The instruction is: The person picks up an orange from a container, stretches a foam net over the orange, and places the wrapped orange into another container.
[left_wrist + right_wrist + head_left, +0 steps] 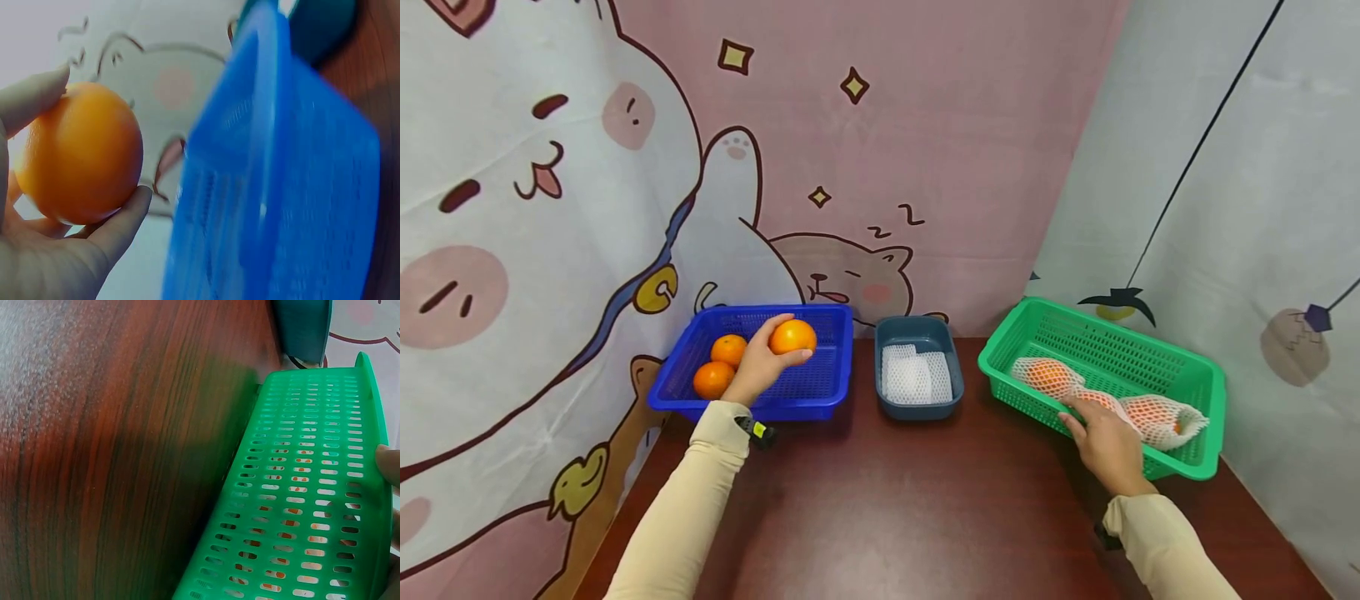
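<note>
My left hand [762,360] holds a bare orange [793,337] above the blue basket [838,367], thumb and fingers spread round its sides. Two more oranges [713,380] lie inside that basket at its left. In the left wrist view the held orange [84,153] is clear of the basket's rim. Over the near rim of the green basket [1180,367] is my right hand [1108,446], its fingers reaching in at the middle netted fruit [1101,402]. Another netted fruit [1051,377] lies left of it, and one more [1161,419] to its right. The right fingertips are partly hidden.
Between the baskets stands a small dark blue-grey bin [919,410] holding white foam nets [916,375]. All three containers sit at the back of a dark brown table [917,508]. A printed cloth [970,167] hangs close behind and along both sides.
</note>
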A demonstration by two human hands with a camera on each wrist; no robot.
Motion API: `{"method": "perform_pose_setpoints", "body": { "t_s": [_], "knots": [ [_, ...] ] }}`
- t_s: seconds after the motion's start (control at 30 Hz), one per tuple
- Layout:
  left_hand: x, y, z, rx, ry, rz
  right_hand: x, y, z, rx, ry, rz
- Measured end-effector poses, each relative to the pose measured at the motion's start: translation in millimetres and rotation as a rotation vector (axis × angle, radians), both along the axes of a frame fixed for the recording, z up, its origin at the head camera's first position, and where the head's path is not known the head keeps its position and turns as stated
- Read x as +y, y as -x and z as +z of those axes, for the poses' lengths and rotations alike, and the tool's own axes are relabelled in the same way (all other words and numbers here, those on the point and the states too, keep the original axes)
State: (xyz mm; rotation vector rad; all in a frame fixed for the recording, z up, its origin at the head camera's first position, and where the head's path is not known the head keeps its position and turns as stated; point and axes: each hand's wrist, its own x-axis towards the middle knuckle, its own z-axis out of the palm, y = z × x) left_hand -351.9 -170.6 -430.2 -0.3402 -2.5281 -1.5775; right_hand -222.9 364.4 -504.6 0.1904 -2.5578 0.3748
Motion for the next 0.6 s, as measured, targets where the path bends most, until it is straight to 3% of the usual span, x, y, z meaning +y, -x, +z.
{"method": "perform_pose_setpoints", "body": {
  "t_s": [0.17,0.33,0.43,0.6],
  "knots": [
    [24.0,-14.9,10.0,0.032,-0.085,-0.055,-0.4,-0.9,0.6,0.003,0.004,0.002],
    [49.6,-35.7,7.1,0.043,-0.123,-0.073,-2.4,0.2,3.6,0.005,0.006,0.009],
    [66.5,-53.0,1.8,0.036,-0.135,-0.112,-3.1,-0.3,4.9,-0.006,0.005,0.001],
    [94.2,-87.5,-2.0,-0.002,-0.160,-0.234,-2.7,-1.9,5.1,-0.007,0.001,-0.005]
  ]
}}
